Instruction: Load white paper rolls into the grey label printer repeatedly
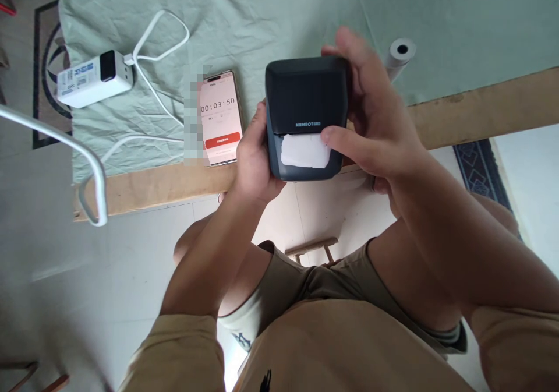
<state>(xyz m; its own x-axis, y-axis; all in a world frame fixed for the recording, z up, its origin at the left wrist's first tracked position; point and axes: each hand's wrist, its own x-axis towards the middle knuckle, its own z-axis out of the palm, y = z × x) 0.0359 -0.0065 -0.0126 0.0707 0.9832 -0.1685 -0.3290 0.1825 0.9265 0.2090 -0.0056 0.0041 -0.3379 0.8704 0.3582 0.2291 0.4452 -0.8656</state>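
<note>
Holding a small dark label printer point(305, 115) up off the table edge point(480, 109), just past centre toward twelve o'clock in the view. Left hand point(253, 159) wrapped on the printer's nine o'clock side, fingers closed round the casing, palm under the lower corner. Right hand point(371, 118) clamped on the three o'clock side, fingers curled over the top edge, thumb point(336, 138) laid across the front and touching the white paper strip point(304, 151) that pokes out of the slot at six o'clock on the body.

To handle this well: keep the left hand as the steady clamp, so the casing cannot twist; press the thumb flat on the strip close beside the slot rather than at its free end; pull or tear along the slot edge in one even line, likely cleaner than a jerk. Risk, as a judgement: a skewed tug creasing the paper or tipping the lid.

At nine o'clock of the printer, just beside the left hand, a phone point(220, 118) lying on the pale green cloth point(262, 19) with a timer showing. Farther toward ten o'clock, a white charger block point(94, 77) with a white cable point(152, 89) looping off it. At two o'clock, partly behind the right hand, a spare paper roll point(399, 54) on the cloth
</note>
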